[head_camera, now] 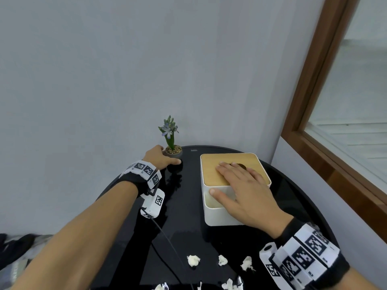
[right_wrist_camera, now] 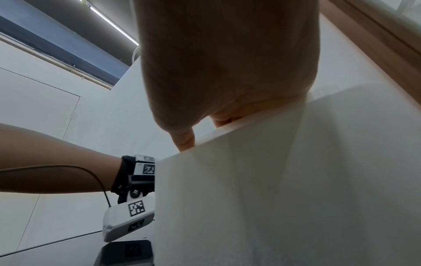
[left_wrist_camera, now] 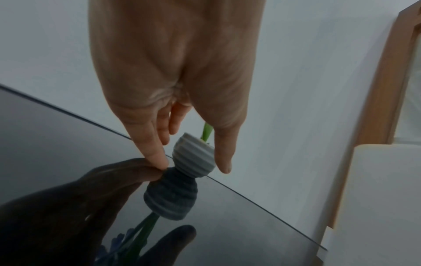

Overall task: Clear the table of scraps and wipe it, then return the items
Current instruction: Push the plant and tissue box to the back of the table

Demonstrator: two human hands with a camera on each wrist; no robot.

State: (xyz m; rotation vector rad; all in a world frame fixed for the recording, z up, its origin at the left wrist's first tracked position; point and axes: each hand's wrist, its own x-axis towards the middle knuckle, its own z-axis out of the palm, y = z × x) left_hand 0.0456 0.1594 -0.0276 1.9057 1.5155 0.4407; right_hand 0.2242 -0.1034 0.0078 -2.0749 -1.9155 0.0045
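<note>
A small grey ribbed flower pot (head_camera: pixel 174 152) with a blue-flowered plant stands at the far edge of the glossy black round table (head_camera: pixel 184 222). My left hand (head_camera: pixel 167 159) reaches round it. In the left wrist view the thumb and fingers (left_wrist_camera: pixel 157 154) sit on either side of the pot (left_wrist_camera: pixel 193 158), touching it. My right hand (head_camera: pixel 217 178) lies flat on the wooden lid of a white tissue box (head_camera: pixel 222 214), fingers straight, thumb over the box's open front compartment. Crumpled white paper scraps (head_camera: pixel 193 260) lie along the table's near edge.
A pale wall runs close behind the table, and a wood-framed window (head_camera: pixel 314 132) stands to the right. More scraps (head_camera: pixel 247 263) lie near my right wrist. A cable (head_camera: pixel 167 243) from the left wrist camera trails over the table. Dark cloth lies at lower left.
</note>
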